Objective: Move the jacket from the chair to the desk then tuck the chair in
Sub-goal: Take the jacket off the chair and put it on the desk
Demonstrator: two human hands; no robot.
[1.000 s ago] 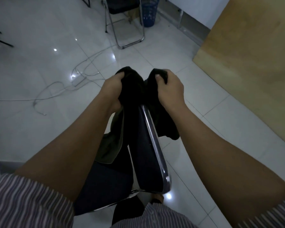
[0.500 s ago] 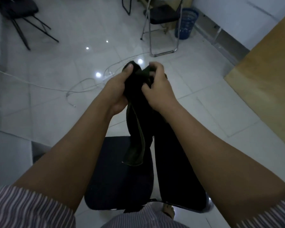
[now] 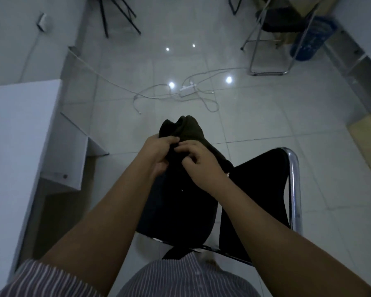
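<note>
Left hand (image 3: 159, 152): closed on the jacket (image 3: 187, 133), fingers curled into the dark cloth from the left side, thumb side up.
Right hand (image 3: 198, 161): closed on the same cloth from the right, fingertips (image 3: 183, 147) pinched into a fold; its fingers touch those of the left hand.
Hands together: side by side, meeting at the middle of the bunched cloth, both arms reaching forward from striped sleeves (image 3: 49, 279).
Jacket: dark, gathered into a bundle; its top bulges up just beyond the two hands, and the rest hangs down beneath them between the forearms, over the chair seat. Whether the lower end touches the seat cannot be told in the dim light.
Chair (image 3: 266, 189): directly below and to the right of the hands; dark seat under the hanging cloth, dark backrest with a shiny metal tube frame (image 3: 295, 189) to the right of the right forearm.
Tabletop (image 3: 17, 129): white, well to the left of the left hand, with a white side panel beneath its edge.
Floor (image 3: 266, 116): pale glossy tiles beyond the hands, with a white power strip and cables (image 3: 186, 88) lying ahead of them.
Far right ahead: a folding chair (image 3: 270, 39) and a blue basket (image 3: 311, 37) beside it.
</note>
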